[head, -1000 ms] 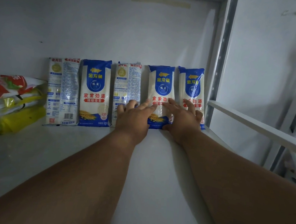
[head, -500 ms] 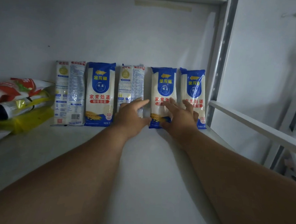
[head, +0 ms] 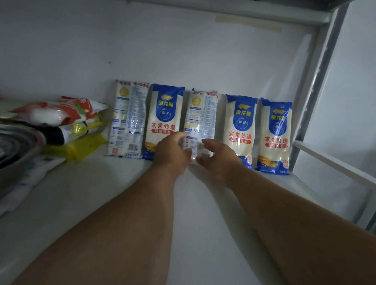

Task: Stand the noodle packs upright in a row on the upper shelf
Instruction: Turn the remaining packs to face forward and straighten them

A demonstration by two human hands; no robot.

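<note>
**Both hands on the middle pack**

The left hand [head: 171, 154] and right hand [head: 216, 160] cup the foot of the middle noodle pack [head: 200, 119] from either side, fingers curled and part open; whether they truly pinch it or only steady it is hard to tell in this dim light. That pack stands upright against the back wall, at twelve o'clock from the wrists. Four more packs stand in the row on the upper shelf [head: 104, 194]: two toward ten o'clock [head: 128, 119] [head: 165, 119], two toward two o'clock [head: 240, 128] [head: 275, 134]. Snack bags [head: 59, 114] and a steel bowl [head: 3, 153] crowd nine o'clock. A careless nudge sideways could tip a neighbour, and one falling may topple the rest.
</note>
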